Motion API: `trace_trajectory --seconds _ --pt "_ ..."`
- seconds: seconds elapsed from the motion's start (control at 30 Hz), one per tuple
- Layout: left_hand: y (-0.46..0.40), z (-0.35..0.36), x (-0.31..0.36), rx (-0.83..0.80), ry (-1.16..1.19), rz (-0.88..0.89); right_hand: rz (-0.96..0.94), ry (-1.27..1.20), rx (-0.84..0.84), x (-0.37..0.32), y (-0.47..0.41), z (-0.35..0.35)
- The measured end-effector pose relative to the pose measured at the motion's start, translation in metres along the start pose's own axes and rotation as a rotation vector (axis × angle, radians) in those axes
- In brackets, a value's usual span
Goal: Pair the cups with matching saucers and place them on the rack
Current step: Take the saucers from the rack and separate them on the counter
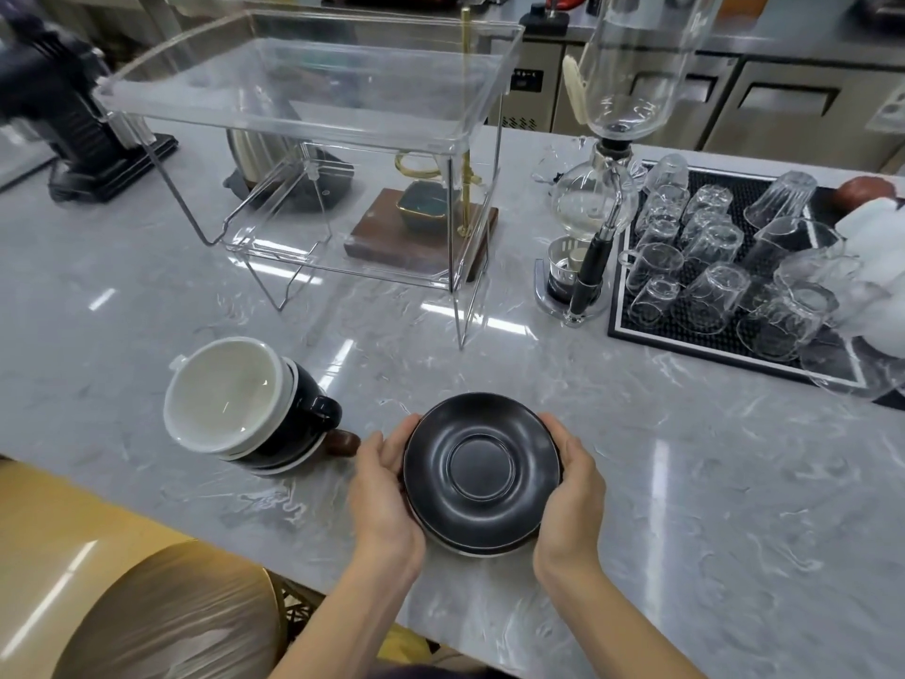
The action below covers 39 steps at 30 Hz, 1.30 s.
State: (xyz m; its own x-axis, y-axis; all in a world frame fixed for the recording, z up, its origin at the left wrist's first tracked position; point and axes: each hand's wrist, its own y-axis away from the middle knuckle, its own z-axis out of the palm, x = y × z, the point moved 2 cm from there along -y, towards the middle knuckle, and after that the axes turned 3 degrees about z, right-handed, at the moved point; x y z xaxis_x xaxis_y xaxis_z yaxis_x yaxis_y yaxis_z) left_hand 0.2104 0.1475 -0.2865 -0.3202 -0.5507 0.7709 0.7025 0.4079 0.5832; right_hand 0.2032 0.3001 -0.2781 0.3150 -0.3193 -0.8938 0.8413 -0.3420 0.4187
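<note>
A stack of saucers (482, 470) with a black one on top is held just above the marble counter near its front edge. My left hand (384, 497) grips the stack's left rim and my right hand (570, 497) grips its right rim. To the left, a leaning stack of nested cups (245, 409) rests on the counter: a white cup on top, black cups below, and a brown handle poking out at the bottom. Behind them stands the clear two-tier acrylic rack (313, 120) on wire legs, with nothing on its shelves.
A glass siphon coffee maker (592, 208) stands right of the rack. A black mat (734, 345) with several upturned glasses fills the right side. A black grinder (78, 125) sits far left. A wooden drip stand (421, 227) is behind the rack. A stool (171, 624) is below the counter.
</note>
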Motion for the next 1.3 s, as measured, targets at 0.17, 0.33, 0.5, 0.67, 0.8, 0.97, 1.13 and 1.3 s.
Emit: trace_trajectory --seconds 0.17,0.33,0.5,0.67,0.8,0.97,1.13,1.3 --pt "-0.005 0.002 0.002 -0.016 -0.056 0.050 -0.003 0.017 -0.029 0.003 -0.005 -0.001" --pt "-0.012 -0.003 0.006 -0.060 -0.117 0.073 -0.013 0.035 -0.064 0.001 -0.007 -0.004" --pt "-0.018 -0.007 0.006 -0.101 -0.174 0.097 -0.058 0.062 -0.087 0.000 -0.011 -0.010" --pt "-0.020 -0.017 0.002 -0.169 -0.151 0.062 0.011 0.038 -0.192 -0.001 -0.021 -0.021" --pt "-0.022 -0.021 0.003 -0.208 -0.121 0.038 0.046 0.055 -0.260 -0.010 -0.028 -0.024" --pt "-0.022 -0.021 0.004 -0.257 -0.116 0.050 0.004 0.135 -0.323 -0.020 -0.037 -0.026" --pt "-0.018 -0.020 0.013 -0.240 -0.229 0.142 -0.005 0.181 -0.356 -0.028 -0.045 -0.032" --pt "-0.007 -0.021 0.018 -0.107 -0.405 0.331 -0.114 0.350 -0.255 -0.030 -0.051 -0.047"
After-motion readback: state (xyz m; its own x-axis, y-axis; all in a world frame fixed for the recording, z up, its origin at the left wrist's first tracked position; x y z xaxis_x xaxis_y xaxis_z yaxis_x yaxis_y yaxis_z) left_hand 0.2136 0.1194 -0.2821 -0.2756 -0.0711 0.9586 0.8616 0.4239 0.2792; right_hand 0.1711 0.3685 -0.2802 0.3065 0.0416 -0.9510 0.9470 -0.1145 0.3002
